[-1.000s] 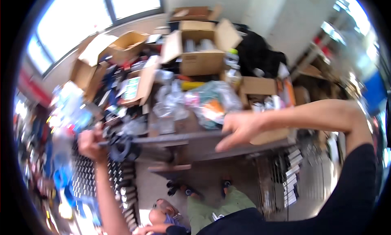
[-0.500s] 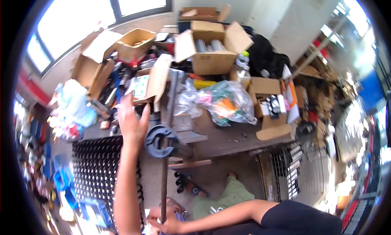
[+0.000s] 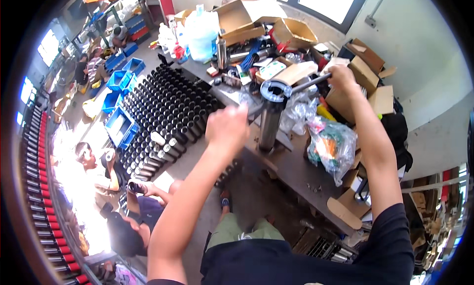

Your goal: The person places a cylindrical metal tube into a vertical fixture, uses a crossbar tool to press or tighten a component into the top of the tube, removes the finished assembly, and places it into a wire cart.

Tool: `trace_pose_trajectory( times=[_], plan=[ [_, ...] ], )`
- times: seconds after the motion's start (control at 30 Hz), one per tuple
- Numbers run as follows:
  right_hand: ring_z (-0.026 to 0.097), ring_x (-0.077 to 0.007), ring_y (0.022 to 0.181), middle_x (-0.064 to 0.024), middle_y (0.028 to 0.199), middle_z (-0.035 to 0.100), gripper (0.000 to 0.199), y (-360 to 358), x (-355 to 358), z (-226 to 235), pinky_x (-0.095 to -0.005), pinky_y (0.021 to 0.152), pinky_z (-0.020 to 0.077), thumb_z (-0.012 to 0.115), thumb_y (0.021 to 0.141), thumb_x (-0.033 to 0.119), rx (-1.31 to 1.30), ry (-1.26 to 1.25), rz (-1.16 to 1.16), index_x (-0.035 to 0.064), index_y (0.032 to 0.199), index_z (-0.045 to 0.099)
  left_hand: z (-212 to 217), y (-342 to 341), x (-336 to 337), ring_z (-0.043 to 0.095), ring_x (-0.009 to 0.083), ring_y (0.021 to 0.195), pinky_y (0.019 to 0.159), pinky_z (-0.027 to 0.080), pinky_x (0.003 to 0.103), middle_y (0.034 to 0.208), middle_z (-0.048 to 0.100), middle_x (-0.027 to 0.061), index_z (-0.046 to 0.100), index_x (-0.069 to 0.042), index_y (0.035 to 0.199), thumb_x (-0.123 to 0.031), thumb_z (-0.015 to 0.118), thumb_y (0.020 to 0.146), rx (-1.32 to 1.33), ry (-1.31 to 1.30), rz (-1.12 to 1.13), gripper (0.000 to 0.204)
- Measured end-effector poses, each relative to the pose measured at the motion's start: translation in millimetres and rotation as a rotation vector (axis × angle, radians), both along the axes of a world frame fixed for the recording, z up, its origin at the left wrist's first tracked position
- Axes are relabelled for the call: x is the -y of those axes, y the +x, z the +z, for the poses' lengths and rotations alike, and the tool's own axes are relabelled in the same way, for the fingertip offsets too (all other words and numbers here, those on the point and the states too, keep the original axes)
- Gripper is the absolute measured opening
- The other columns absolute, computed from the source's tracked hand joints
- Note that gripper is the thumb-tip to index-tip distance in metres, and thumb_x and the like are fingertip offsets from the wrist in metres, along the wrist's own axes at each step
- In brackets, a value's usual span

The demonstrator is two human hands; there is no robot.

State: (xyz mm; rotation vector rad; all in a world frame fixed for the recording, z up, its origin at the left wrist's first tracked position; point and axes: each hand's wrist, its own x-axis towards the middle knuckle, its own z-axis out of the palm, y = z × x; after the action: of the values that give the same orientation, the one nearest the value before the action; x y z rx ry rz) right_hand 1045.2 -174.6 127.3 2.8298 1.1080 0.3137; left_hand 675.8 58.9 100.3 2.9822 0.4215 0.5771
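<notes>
A metal cylinder (image 3: 269,129) stands upright at the bench edge, with a grey notched ring (image 3: 275,90) at its top. A long metal bar (image 3: 312,82) runs across at the ring, sticking out on both sides; the ring hides its middle. My right hand (image 3: 341,78) is closed round the bar's far right end, its arm stretched out. My left hand (image 3: 227,125), somewhat blurred, is closed at the near left end of the bar, which it mostly hides. A clear plastic bag (image 3: 332,146) with green and orange contents lies on the bench right of the cylinder.
The cluttered bench (image 3: 301,174) holds open cardboard boxes (image 3: 295,34) and a large clear jug (image 3: 201,34). Rows of black tubes (image 3: 165,105) stand at left, beside blue crates (image 3: 121,127). Two people sit close on my left, one person (image 3: 131,228) holding a dark tube.
The view has swung left. My left hand, open and raised before, is now closed at the bar's near end. My right hand has gone from the near end to the far end.
</notes>
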Motion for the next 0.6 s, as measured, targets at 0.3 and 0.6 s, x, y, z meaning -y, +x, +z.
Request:
trace_pose_trajectory(
  times=[0.3, 0.6],
  plan=[
    [0.068, -0.0326, 0.085, -0.0139, 0.086, 0.071, 0.033, -146.4, 104.6, -58.8, -0.0464, 0.074, 0.0536, 0.068, 0.085, 0.042, 0.277, 0.142, -0.210, 0.0101, 0.089, 0.076, -20.8, 61.8, -97.4, 0.069, 0.0313, 0.055, 0.052, 0.057, 0.042, 0.065, 0.065, 0.0092, 0.060, -0.012, 0.075, -0.033, 0.058, 0.093, 0.277, 0.318, -0.215, 0.028],
    [0.067, -0.0405, 0.076, -0.0186, 0.076, 0.069, 0.019, -293.3, 90.4, -23.0, -0.0484, 0.073, 0.0533, 0.066, 0.077, 0.023, 0.207, 0.276, -0.668, 0.0071, 0.079, 0.075, -33.6, 138.2, -102.3, 0.060, 0.0283, 0.060, 0.056, 0.047, 0.040, 0.061, 0.054, 0.0072, 0.051, -0.011, 0.058, -0.030, 0.065, 0.082, 0.813, 0.140, -0.361, 0.034]
  ],
)
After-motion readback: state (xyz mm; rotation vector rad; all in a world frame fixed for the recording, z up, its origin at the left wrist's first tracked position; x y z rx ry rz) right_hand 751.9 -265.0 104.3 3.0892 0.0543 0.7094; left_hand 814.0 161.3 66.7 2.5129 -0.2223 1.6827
